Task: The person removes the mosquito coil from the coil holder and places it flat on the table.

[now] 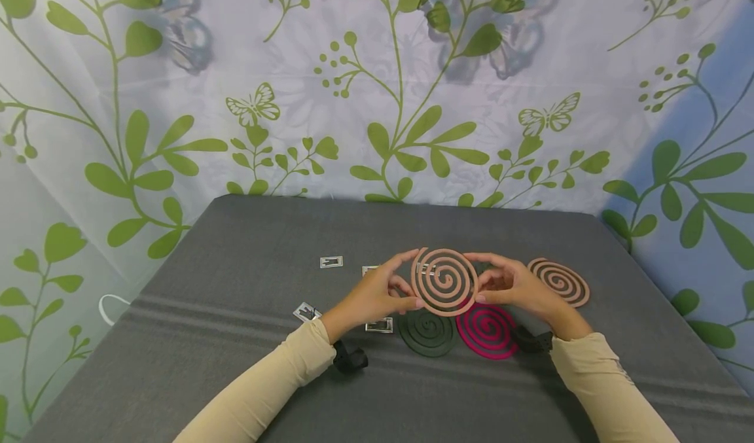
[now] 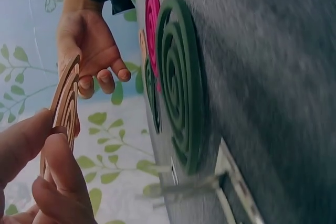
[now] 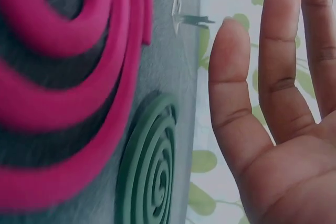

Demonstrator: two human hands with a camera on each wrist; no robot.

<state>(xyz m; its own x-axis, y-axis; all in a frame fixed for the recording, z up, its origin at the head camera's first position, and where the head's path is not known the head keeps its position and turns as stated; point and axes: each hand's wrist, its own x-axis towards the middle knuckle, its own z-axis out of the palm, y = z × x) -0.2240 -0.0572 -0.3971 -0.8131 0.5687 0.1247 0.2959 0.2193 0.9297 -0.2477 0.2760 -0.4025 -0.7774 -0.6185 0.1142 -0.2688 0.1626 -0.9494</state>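
A tan spiral mosquito coil point(image 1: 446, 278) is held up above the table, its flat face turned toward the head camera. My left hand point(image 1: 377, 292) pinches its left edge between thumb and fingers. At the opposite edge, my right hand point(image 1: 515, 287) grips it with thumb and index finger, while the other fingers point(image 3: 281, 66) extend loosely in the right wrist view. Beneath the held coil lie a dark green coil point(image 1: 429, 332) and a pink coil point(image 1: 487, 330), side by side. Another green coil point(image 3: 155, 177) lies farther back, mostly hidden by the hands in the head view.
A second tan coil point(image 1: 559, 282) lies right of my right hand. Several small metal coil stands lie toward the left, including one at the back point(image 1: 331, 262), one near my left wrist point(image 1: 306, 311) and one beside the green coil point(image 1: 379, 325). A patterned curtain point(image 1: 330, 116) hangs behind the grey table point(image 1: 235, 390).
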